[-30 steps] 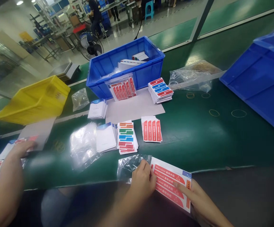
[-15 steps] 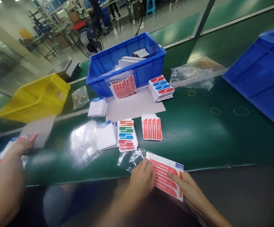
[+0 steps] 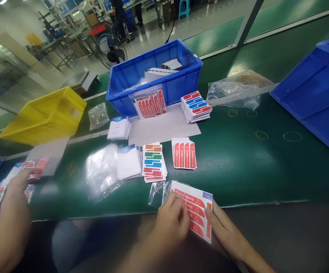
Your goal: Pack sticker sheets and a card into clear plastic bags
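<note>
My left hand [image 3: 173,215] pinches the left edge of a clear plastic bag [image 3: 159,192], at the end of a set of red-and-white label sheets [image 3: 197,212]. Thumb on top and fingers beneath, my right hand [image 3: 220,223] grips the right side of these sheets. How far the sheets sit inside the bag is hard to see. Just beyond lie a stack of multicoloured label sheets [image 3: 152,163], a stack of red label sheets [image 3: 184,154] and a stack of white booklets [image 3: 129,163]. Flat clear bags [image 3: 102,168] lie left of the booklets.
A blue bin [image 3: 155,76] holds packs, with a bagged label set leaning on its front. Another blue bin [image 3: 315,87] stands right, a yellow bin [image 3: 45,117] left. A co-worker's arm [image 3: 16,212] reaches over the left end of the green table [image 3: 238,170].
The label sheets and both my hands have shifted slightly left. The bag's loose end has moved closer to the sheets. The co-worker's hand has moved a little at the left.
</note>
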{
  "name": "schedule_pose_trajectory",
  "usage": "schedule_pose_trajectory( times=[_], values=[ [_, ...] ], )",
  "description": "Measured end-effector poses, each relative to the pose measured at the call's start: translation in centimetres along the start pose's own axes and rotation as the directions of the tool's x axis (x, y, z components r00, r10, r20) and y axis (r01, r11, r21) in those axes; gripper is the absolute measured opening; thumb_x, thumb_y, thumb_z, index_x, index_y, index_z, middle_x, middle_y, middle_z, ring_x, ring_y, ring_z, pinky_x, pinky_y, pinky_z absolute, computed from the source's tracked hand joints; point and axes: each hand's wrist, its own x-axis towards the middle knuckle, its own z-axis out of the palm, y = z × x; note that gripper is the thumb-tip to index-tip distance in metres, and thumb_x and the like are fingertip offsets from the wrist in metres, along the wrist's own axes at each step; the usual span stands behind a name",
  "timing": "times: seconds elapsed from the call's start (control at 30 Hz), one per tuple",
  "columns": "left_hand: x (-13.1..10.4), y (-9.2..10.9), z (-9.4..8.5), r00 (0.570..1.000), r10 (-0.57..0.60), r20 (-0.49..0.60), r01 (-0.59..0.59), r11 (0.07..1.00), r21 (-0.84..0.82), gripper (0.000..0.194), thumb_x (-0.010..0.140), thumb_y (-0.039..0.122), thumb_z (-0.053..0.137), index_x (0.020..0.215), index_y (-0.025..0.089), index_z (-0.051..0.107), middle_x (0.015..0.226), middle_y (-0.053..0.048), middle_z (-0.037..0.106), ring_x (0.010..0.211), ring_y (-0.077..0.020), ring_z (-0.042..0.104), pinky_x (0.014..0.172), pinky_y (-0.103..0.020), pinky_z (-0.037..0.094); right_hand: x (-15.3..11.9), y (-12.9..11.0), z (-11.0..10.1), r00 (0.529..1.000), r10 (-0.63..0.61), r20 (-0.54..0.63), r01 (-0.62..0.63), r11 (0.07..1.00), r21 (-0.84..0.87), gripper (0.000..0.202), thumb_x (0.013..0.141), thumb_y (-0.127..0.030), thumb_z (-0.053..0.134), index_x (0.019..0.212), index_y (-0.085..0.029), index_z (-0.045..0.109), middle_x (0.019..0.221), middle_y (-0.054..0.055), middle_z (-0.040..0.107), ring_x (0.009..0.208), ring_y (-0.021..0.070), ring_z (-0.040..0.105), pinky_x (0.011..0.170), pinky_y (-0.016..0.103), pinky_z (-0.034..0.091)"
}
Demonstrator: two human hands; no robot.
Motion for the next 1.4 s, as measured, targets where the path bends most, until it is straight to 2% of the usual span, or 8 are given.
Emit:
schedule_pose_trajectory(
  times=[0.07, 0.17, 0.3, 0.67, 0.83, 1.13, 1.3, 1.4],
  values=[
    [0.4, 0.5, -1.2, 0.995, -0.038, -0.089, 0.028, 0.993, -0.118, 0.019, 0.088, 0.012, 0.043, 0.071, 0.020, 0.046, 0.081, -0.004, 0.052, 0.071, -0.0132, 0.055, 0.059, -0.023, 0.044, -0.5, -0.8, -1.0, 0.960, -0.275, -0.044, 0.265, 0.950, -0.165, 0.051, 0.098, -0.048, 0.038, 0.143, -0.023, 0.040, 0.132, 0.013, 0.058, 0.114, 0.0264, 0.059, 0.095, 0.038, 0.051],
    [0.7, 1.2, -2.7, 0.983, -0.078, -0.165, 0.040, 0.974, -0.221, 0.019, 0.089, 0.013, 0.045, 0.072, 0.018, 0.051, 0.083, -0.004, 0.052, 0.073, -0.0128, 0.054, 0.060, -0.022, 0.043, -0.9, -2.2, -1.7, 0.757, -0.651, 0.049, 0.600, 0.664, -0.446, 0.059, 0.098, -0.050, 0.035, 0.151, -0.025, 0.028, 0.146, 0.013, 0.042, 0.127, 0.0301, 0.049, 0.104, 0.042, 0.044],
    [0.6, 1.8, -3.4, 0.980, -0.096, -0.176, 0.034, 0.945, -0.325, 0.019, 0.090, 0.015, 0.048, 0.072, 0.018, 0.053, 0.083, -0.003, 0.052, 0.071, -0.0117, 0.051, 0.058, -0.022, 0.041, -0.3, -4.1, -0.8, 0.595, -0.729, 0.340, 0.732, 0.316, -0.604, 0.066, 0.094, -0.060, 0.035, 0.150, -0.025, 0.033, 0.161, 0.010, 0.013, 0.141, 0.0376, 0.028, 0.109, 0.049, 0.037],
    [0.3, 2.7, -5.1, 0.950, -0.208, -0.231, 0.066, 0.862, -0.503, 0.029, 0.091, 0.032, 0.052, 0.065, 0.018, 0.051, 0.078, -0.001, 0.051, 0.071, -0.0124, 0.051, 0.066, -0.024, 0.043, 1.0, -4.6, 1.8, 0.639, -0.626, 0.448, 0.719, 0.277, -0.638, 0.080, 0.084, -0.050, 0.062, 0.150, -0.017, 0.032, 0.162, 0.017, -0.003, 0.144, 0.0415, 0.019, 0.103, 0.053, 0.043],
    [0.2, 2.5, -5.4, 0.938, -0.244, -0.245, 0.059, 0.811, -0.581, 0.031, 0.089, 0.036, 0.056, 0.063, 0.018, 0.052, 0.076, 0.000, 0.050, 0.070, -0.0125, 0.050, 0.066, -0.025, 0.044, 1.0, -4.8, 2.5, 0.587, -0.708, 0.392, 0.745, 0.284, -0.603, 0.064, 0.082, -0.039, 0.068, 0.138, -0.016, 0.049, 0.161, 0.016, 0.014, 0.141, 0.0379, 0.029, 0.104, 0.050, 0.044],
    [0.0, 2.6, -5.6, 0.930, -0.218, -0.296, -0.011, 0.789, -0.615, 0.029, 0.089, 0.030, 0.057, 0.063, 0.018, 0.054, 0.073, 0.000, 0.052, 0.066, -0.0117, 0.053, 0.063, -0.024, 0.046, 1.4, -4.5, 4.2, 0.655, -0.735, 0.175, 0.703, 0.508, -0.497, 0.061, 0.082, -0.014, 0.063, 0.138, -0.013, 0.040, 0.132, 0.019, 0.059, 0.125, 0.0291, 0.055, 0.099, 0.043, 0.052],
    [-0.1, 1.2, -6.3, 0.918, -0.045, -0.393, -0.094, 0.940, -0.327, 0.007, 0.086, 0.021, 0.060, 0.093, 0.022, 0.060, 0.096, -0.004, 0.056, 0.091, -0.0173, 0.057, 0.082, -0.032, 0.050, 2.1, -4.5, 3.2, 0.642, -0.754, 0.137, 0.734, 0.554, -0.394, 0.034, 0.082, -0.002, 0.054, 0.108, -0.022, 0.059, 0.104, 0.008, 0.074, 0.098, 0.0227, 0.071, 0.083, 0.034, 0.059],
    [0.3, -0.3, -7.3, 0.924, 0.124, -0.363, -0.145, 0.989, -0.031, 0.047, 0.080, 0.018, 0.067, 0.124, 0.023, 0.050, 0.120, -0.010, 0.051, 0.116, -0.0241, 0.049, 0.099, -0.043, 0.044, 2.7, -4.7, 2.0, 0.662, -0.743, 0.102, 0.718, 0.589, -0.370, 0.030, 0.082, -0.002, 0.055, 0.102, -0.023, 0.061, 0.096, 0.006, 0.075, 0.088, 0.0208, 0.072, 0.075, 0.031, 0.060]
  ],
)
